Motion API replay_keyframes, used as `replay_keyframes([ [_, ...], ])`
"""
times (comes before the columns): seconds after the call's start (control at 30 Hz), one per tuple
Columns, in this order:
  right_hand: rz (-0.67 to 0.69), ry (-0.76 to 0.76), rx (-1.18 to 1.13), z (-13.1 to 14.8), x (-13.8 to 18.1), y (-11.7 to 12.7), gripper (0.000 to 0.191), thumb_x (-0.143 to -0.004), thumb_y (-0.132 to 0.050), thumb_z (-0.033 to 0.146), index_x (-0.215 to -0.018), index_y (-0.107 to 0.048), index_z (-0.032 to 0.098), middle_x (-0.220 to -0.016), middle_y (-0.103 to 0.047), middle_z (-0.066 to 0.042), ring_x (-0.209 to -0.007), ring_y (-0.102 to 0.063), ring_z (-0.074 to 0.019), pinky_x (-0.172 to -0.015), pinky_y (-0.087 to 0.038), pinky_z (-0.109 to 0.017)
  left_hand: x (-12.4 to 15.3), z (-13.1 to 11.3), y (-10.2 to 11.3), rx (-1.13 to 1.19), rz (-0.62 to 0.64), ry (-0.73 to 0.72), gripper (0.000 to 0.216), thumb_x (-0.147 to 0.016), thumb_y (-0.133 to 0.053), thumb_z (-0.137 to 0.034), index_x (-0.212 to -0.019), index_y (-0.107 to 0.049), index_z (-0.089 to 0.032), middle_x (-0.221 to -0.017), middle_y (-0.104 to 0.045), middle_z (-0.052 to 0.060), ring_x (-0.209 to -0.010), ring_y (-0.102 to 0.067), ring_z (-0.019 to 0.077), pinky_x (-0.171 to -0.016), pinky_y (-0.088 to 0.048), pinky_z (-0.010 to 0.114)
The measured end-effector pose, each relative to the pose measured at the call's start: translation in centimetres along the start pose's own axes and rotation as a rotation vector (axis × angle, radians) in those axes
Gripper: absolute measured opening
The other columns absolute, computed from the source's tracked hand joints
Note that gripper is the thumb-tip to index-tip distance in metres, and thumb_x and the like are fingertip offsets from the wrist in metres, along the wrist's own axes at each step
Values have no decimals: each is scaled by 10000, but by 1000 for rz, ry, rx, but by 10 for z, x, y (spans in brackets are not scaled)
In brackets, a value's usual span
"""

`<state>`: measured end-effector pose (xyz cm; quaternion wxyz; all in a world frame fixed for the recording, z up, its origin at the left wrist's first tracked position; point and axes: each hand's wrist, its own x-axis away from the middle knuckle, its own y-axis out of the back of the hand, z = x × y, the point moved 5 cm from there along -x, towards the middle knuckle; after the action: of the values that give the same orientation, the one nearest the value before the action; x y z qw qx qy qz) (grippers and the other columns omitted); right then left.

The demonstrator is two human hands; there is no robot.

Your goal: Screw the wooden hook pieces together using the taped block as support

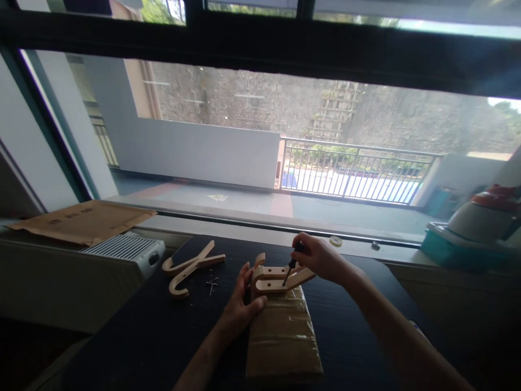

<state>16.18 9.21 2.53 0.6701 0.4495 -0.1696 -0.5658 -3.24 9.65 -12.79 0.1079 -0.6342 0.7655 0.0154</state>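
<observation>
My right hand (310, 251) is closed around the dark handle of a screwdriver (291, 264). The shaft points down, and its tip meets a hole in a pale wooden piece with hooked ends (273, 284). That piece has several dark holes and rests on a box wrapped in brown tape (280, 336). My left hand (244, 304) grips the left side of the wooden piece, the thumb on the near side by the box top and the fingers behind. To the left, two loose wooden hooks (191, 270) lie crossed on the dark table (163, 326).
Several screws (211, 283) lie beside the loose hooks. A roll of tape (336, 240) sits on the windowsill. At right stands a teal container (448, 247) with a white and red object on it. A brown paper envelope (81, 221) lies at left above a white vented unit (126, 251).
</observation>
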Motion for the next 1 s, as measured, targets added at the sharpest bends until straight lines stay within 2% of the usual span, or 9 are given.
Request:
replay_keyframes([
  [0.1,91,40,80,22,6,-1,176,-842,-513,334,-905,-590,189,-711,-617,-13,-581,-507,-118,-529,-379,-247,9,-7,1,-2,28,44,922,-664,-695,-367,-1428,-192,-248,-1441,-362,123,-1251,-438,304,-1047,-345,445],
  [0.23,193,93,129,48,25,-4,161,-852,-507,323,-908,-592,198,-718,-615,-2,-583,-497,-107,-527,-359,-231,50,-11,4,-102,53,68,934,-666,-703,-372,-1431,-180,-256,-1461,-327,113,-1283,-397,301,-1043,-367,409],
  [0.37,294,144,132,69,48,-8,156,-868,-484,315,-915,-576,198,-741,-607,12,-573,-482,-86,-502,-336,-202,95,-10,16,-274,-114,45,813,-712,-636,-375,-1407,-230,-259,-1446,-361,82,-1292,-384,295,-1027,-386,408],
  [0.47,332,176,187,81,53,-10,159,-875,-474,310,-900,-569,186,-739,-599,8,-566,-471,-80,-502,-320,-200,103,-30,21,-487,-139,-69,778,-735,-613,-384,-1402,-235,-251,-1429,-376,92,-1297,-376,291,-1041,-354,465],
  [0.53,358,190,237,85,51,-14,168,-876,-473,315,-907,-566,179,-741,-598,1,-570,-473,-82,-508,-313,-205,98,-60,19,-677,-138,-260,757,-736,-628,-393,-1386,-274,-232,-1437,-356,108,-1324,-328,297,-1047,-337,482],
  [0.63,355,224,320,90,46,-18,174,-877,-473,318,-918,-559,172,-744,-601,-6,-580,-476,-90,-522,-301,-219,89,-104,1,-1008,-21,-511,439,-729,-639,-330,-1152,-559,-243,-1284,-538,77,-1298,-357,317,-1076,-234,549],
  [0.73,351,224,401,95,44,-17,188,-882,-457,321,-932,-560,172,-740,-607,-10,-572,-477,-97,-520,-285,-231,82,-125,-23,-1192,187,-518,294,-742,-610,-198,-1023,-634,-280,-1179,-609,25,-1272,-398,283,-1094,-108,573],
  [0.9,510,236,533,109,50,-6,194,-847,-499,319,-935,-603,181,-806,-637,-33,-634,-521,-124,-534,-298,-238,79,-129,-49,-1347,378,-468,111,-784,-587,-243,-824,-691,-247,-914,-671,20,-1214,-434,280,-1078,-16,603],
  [1.0,559,263,530,112,52,-1,174,-838,-503,236,-952,-617,172,-877,-650,-47,-718,-548,-138,-576,-330,-240,77,-125,-52,-1402,390,-451,245,-843,-507,-229,-670,-681,-223,-779,-659,14,-1111,-494,254,-1067,-9,617],
])
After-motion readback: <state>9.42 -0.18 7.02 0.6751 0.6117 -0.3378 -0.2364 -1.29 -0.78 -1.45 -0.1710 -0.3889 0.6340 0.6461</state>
